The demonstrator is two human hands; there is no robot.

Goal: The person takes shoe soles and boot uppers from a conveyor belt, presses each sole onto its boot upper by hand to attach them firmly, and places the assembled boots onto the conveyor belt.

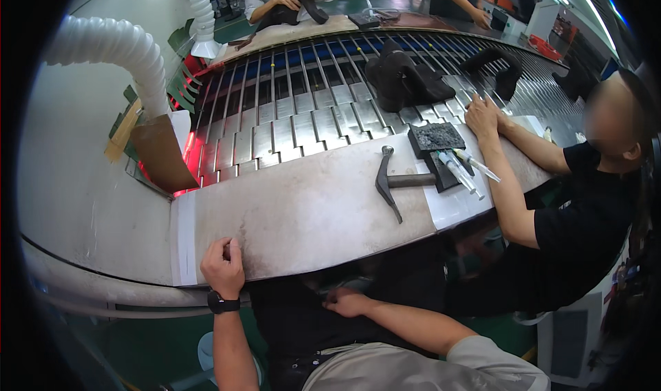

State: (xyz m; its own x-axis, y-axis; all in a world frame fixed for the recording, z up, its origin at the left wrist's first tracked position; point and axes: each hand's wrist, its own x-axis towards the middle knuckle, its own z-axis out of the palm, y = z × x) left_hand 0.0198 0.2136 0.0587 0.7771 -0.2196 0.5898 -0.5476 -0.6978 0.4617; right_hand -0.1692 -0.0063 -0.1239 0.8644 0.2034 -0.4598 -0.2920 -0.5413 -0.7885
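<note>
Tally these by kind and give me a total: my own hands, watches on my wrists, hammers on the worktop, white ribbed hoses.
Your hands (left hand, right hand): 2
Watch: 1
Hammer: 1
White ribbed hoses: 2
Total: 6

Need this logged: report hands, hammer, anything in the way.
Left hand loosely curled on bench edge; right hand off it. Hammer untouched. Syringes, dark block beside its handle end.

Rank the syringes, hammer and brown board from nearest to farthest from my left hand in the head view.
From your left hand:
1. Brown board: ahead, slightly left.
2. Hammer: off to the right.
3. Syringes: farthest right.
</note>
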